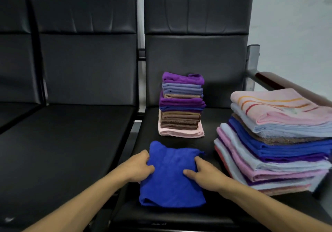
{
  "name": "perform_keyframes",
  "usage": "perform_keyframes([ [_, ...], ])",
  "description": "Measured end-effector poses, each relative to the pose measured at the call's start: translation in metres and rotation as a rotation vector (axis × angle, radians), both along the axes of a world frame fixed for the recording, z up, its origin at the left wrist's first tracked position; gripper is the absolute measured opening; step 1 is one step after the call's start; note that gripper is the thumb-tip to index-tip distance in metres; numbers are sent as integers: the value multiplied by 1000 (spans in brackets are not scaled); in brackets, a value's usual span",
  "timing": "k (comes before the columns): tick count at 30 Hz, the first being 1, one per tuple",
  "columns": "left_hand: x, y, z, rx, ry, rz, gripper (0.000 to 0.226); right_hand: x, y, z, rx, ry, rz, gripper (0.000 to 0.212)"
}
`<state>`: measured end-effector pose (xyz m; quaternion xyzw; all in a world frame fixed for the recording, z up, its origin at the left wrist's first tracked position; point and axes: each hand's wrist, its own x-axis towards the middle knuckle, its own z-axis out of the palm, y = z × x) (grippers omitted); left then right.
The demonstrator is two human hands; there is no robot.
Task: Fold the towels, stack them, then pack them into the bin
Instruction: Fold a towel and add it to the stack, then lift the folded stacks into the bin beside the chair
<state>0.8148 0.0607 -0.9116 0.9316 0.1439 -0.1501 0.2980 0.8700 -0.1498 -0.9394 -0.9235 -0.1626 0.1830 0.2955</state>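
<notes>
blue towel (172,176): folded to a rough square, lying on the near part of the right-hand seat (179,217), just near of the small stack.
left hand (139,167): on the towel's left edge, fingers curled into the cloth, gripping it.
right hand (203,174): on the towel's right side, thumb laid across the top, fingers bent over the right edge, holding it.
small stack (181,104): folded towels, far middle of the same seat, close to the backrest. purple on top, then lilac-blue, purple and brown layers. pink towel (179,133) at the bottom, wider than the rest. apart from the blue towel.
big pile (278,142): right side of the seat, larger towels laid flat. pink striped one on top, pale blue, brown, blue, purple and pink below. near the right hand, not touching.
left seat (71,142): black padded, same row.
armrest (280,83): dark red-brown, far right, behind the big pile.
wall (296,16): pale grey, behind the chairs.
</notes>
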Motion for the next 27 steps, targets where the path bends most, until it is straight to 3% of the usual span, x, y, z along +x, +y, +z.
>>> perform_keyframes([
  [3, -7, 5, 15, -311, -103, 113, 12, -2, 5, 15, 327, 108, -118, 20],
  [7, -14, 3, 44, -571, -284, 216, 16, 2, 6, 54, 378, -90, -137, 42],
  [12, -6, -25, 88, -588, -493, 169, 14, 9, -12, 122, 404, -355, -105, 45],
  [18, 43, -99, 140, -638, -683, 71, 12, 33, -95, 209, 422, -553, -216, 42],
  [22, 83, -163, 161, -738, -678, 10, 8, 61, -158, 233, 380, -587, -362, 45],
  [27, 128, -214, 159, -749, -609, 13, 6, 98, -200, 228, 175, -587, -434, 44],
])
